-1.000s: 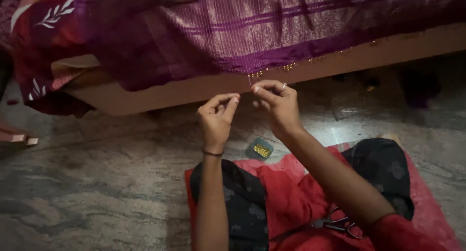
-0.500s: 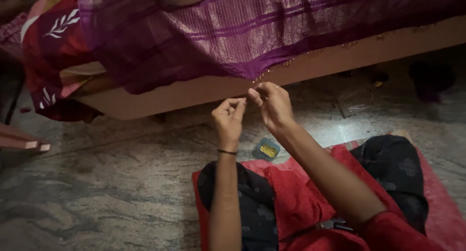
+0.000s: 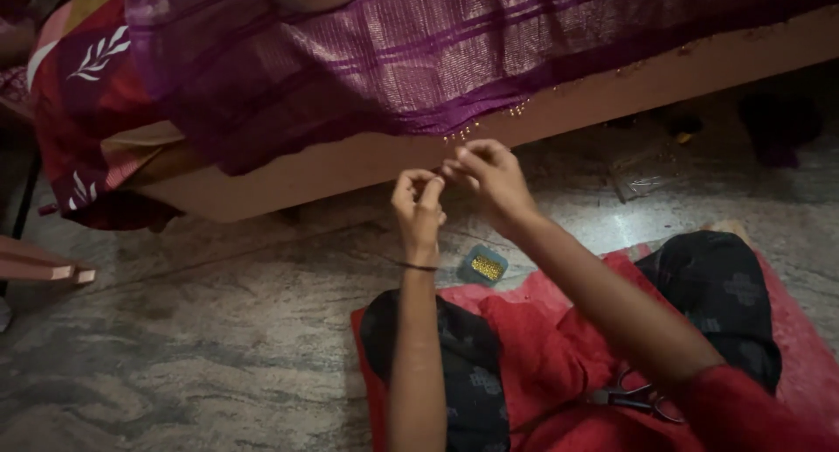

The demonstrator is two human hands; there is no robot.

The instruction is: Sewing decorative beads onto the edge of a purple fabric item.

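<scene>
Just below the beaded hem [image 3: 472, 130] of a purple striped cloth [image 3: 419, 59], the person's two hands meet at the middle of the view, a little toward twelve o'clock. That hem carries small golden beads that hang over the edge of a low wooden bed frame [image 3: 350, 159]. At three o'clock of the pair, the right hand [image 3: 489, 177] has its fingers curled and its thumb and forefinger pinched together just under the beads; whatever lies between them is too fine to make out. Touching it at nine o'clock, the left hand [image 3: 418, 205] pinches thumb against forefinger in the same manner, fingertips pointing up, with a thin dark band round its wrist. Whether a thread or a needle runs between the two hands cannot be told. Toward five o'clock from the left hand, a small teal tray [image 3: 483, 265] of golden beads sits on the mottled stone floor [image 3: 192, 338], just beside the edge of a red mat [image 3: 800, 330]. On that mat the person sits with knees apart, in dark patterned trousers [image 3: 717, 286] and a red garment [image 3: 542, 347]. Scissors [image 3: 634, 395] lie on the red garment at about five o'clock, beneath the right forearm. Far off at ten o'clock, a red cloth with white leaf prints [image 3: 83, 85] hangs over the bed's corner.
</scene>
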